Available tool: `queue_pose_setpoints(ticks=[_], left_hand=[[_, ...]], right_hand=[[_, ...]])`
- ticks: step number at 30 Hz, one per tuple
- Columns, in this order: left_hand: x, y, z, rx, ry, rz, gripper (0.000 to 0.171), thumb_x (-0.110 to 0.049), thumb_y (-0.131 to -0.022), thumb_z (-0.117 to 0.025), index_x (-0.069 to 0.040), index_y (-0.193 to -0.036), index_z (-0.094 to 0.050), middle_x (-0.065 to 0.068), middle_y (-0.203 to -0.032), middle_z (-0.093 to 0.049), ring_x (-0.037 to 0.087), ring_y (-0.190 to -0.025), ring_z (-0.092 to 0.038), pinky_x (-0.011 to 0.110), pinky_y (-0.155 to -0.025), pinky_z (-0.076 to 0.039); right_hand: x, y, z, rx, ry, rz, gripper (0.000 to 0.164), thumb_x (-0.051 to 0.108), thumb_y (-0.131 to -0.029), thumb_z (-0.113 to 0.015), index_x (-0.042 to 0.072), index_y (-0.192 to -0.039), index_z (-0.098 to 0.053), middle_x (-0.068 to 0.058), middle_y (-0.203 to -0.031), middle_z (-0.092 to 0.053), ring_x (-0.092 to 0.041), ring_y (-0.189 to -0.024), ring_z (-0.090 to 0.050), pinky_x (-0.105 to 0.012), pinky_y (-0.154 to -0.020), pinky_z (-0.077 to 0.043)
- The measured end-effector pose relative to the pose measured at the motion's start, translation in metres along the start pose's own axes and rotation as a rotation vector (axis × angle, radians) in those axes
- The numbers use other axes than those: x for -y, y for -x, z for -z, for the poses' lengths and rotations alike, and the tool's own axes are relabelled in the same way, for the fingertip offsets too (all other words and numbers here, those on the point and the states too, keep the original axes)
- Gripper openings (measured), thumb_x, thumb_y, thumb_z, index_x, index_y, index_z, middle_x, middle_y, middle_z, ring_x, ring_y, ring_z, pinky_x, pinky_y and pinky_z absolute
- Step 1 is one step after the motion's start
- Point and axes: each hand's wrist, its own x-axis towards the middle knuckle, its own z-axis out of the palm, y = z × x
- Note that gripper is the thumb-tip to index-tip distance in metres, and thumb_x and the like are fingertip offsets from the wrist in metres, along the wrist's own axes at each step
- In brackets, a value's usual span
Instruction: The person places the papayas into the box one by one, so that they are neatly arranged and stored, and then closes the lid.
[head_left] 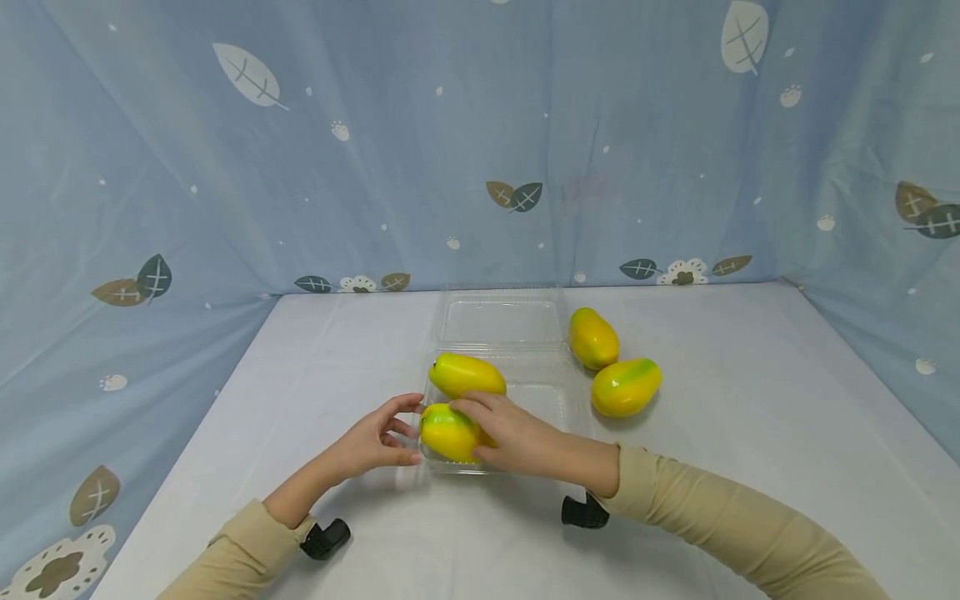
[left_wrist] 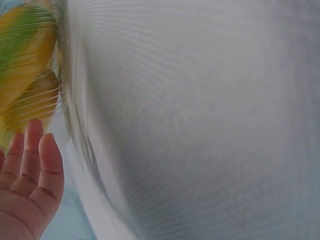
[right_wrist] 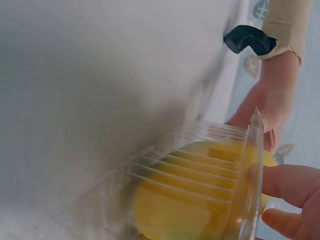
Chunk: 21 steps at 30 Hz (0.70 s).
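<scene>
A clear plastic clamshell box [head_left: 540, 404] sits on the table with its lid lying back behind it. Two yellow-green mangoes lie in its left part, a rear mango [head_left: 468, 375] and a front mango [head_left: 448, 433]. My right hand [head_left: 517, 433] grips the front mango from the right, fingers over its top and thumb low on its side. Through the ribbed box wall, the right wrist view shows a yellow mango [right_wrist: 185, 195]. At the box's left edge, my left hand [head_left: 382, 437] holds nothing, its fingers apart and loosely bent beside the wall.
Right of the box, two more mangoes rest on the white tablecloth: one farther back [head_left: 594, 339], the other nearer [head_left: 626, 387]. A blue leaf-patterned curtain [head_left: 420, 150] borders the table at the back and sides. Black wrist camera mounts [head_left: 326, 539] hang beneath both sleeves.
</scene>
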Motion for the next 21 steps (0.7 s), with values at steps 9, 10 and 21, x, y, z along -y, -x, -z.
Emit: queue_pose_setpoints(ticks=[9, 10, 21], left_hand=[[-0.002, 0.000, 0.000, 0.001, 0.007, 0.010, 0.075, -0.017, -0.080, -0.071, -0.004, -0.140, -0.029, 0.018, -0.134, -0.041, 0.028, -0.104, -0.051, 0.026, -0.080, -0.047], [-0.002, -0.001, 0.000, 0.001, 0.009, 0.010, 0.075, -0.017, -0.080, -0.071, -0.004, -0.140, -0.029, 0.018, -0.135, -0.040, 0.028, -0.104, -0.051, 0.026, -0.080, -0.047], [0.002, -0.001, 0.000, 0.006, 0.009, -0.001, 0.075, -0.016, -0.080, -0.071, -0.003, -0.140, -0.029, 0.018, -0.135, -0.040, 0.027, -0.104, -0.051, 0.026, -0.080, -0.048]], right_hand=[[0.002, 0.002, 0.024, -0.029, -0.076, -0.094, 0.056, 0.012, -0.084, -0.066, 0.005, -0.134, -0.041, -0.015, -0.138, -0.039, -0.031, -0.123, -0.041, -0.044, -0.100, -0.037], [0.001, 0.002, 0.029, -0.040, -0.078, -0.107, 0.057, 0.012, -0.084, -0.065, 0.005, -0.135, -0.040, -0.016, -0.139, -0.038, -0.032, -0.125, -0.040, -0.045, -0.100, -0.037], [-0.030, 0.024, 0.061, -0.179, -0.082, -0.203, 0.059, 0.013, -0.085, -0.065, 0.003, -0.136, -0.038, -0.016, -0.139, -0.039, -0.032, -0.126, -0.039, -0.046, -0.100, -0.036]])
